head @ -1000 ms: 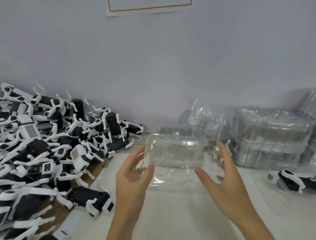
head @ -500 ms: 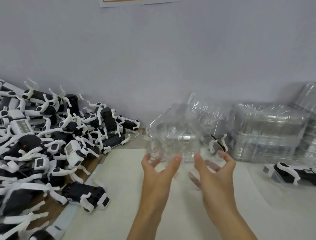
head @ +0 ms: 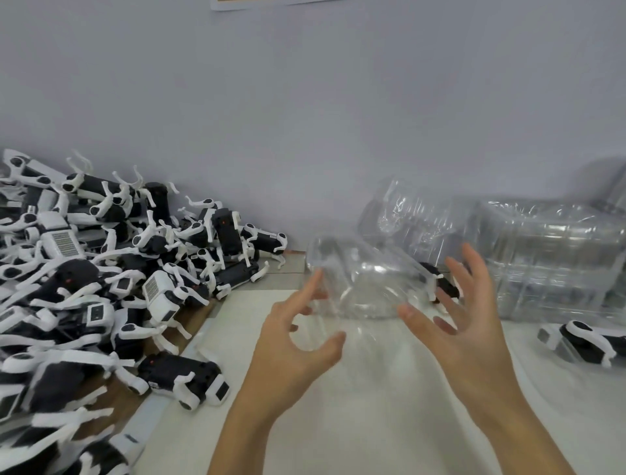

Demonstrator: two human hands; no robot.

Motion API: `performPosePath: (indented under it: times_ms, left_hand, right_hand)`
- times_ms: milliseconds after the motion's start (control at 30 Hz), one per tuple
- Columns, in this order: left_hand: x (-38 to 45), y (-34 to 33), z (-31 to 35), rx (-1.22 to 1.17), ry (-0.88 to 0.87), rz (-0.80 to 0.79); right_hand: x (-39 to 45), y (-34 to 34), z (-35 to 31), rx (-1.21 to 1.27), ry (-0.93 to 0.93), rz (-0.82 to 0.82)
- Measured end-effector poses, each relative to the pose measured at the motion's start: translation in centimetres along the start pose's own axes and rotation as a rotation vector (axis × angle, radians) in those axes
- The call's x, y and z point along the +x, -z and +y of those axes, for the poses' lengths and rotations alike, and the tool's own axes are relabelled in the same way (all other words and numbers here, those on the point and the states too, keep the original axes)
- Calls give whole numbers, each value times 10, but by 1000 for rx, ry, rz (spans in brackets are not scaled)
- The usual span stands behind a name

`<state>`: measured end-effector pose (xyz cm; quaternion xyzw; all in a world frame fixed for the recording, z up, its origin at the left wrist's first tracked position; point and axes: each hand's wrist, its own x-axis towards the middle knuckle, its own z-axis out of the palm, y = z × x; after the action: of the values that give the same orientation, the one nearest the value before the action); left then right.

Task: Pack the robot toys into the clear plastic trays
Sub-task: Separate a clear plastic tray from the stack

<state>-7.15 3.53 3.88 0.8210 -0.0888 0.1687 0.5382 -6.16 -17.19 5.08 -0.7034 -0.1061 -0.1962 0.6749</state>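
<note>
— What have the hands got?
— The left hand (head: 298, 342) and right hand (head: 464, 325) have fingers spread wide; a clear tray (head: 366, 278) sits tilted between their fingertips, barely touched.
— And the toys?
— Heaped robot toys (head: 101, 271) left of the fingers; one toy (head: 586, 342) to their right; stacked trays (head: 548, 257) beyond.

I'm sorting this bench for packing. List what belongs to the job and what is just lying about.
Belongs to the job:
- clear plastic tray, tilted between the left hand and right hand
- heap of black-and-white robot toys
- stack of clear plastic trays
- single black-and-white robot toy

Just lying about:
- paper sheet on the grey wall
</note>
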Motion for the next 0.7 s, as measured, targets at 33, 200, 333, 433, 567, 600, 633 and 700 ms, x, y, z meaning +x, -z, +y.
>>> performPosePath:
  times_ms: [33,200,333,433,567,600,633,700]
  left_hand:
    - [-1,1,-1,35,-7,-47]
    - [-1,1,0,91,-25,-91]
    - [3,2,-1,98,17,127]
    - [6,1,-2,-72,141,193]
    - [7,-7,-3,-356,251,115]
    - [8,-8,-4,-381,255,114]
    - [10,-8,-6,-395,262,117]
    - [12,-7,-9,-388,308,117]
  right_hand:
    - [0,2,0,-20,18,-27]
    - [1,11,3,-151,47,-89]
    - [5,12,8,-79,-38,56]
    - [6,8,9,63,-180,150]
    - [6,0,9,168,-453,39]
    - [5,-1,9,161,-511,-3]
    - [5,0,10,137,-556,-39]
    - [5,4,9,70,-601,-71]
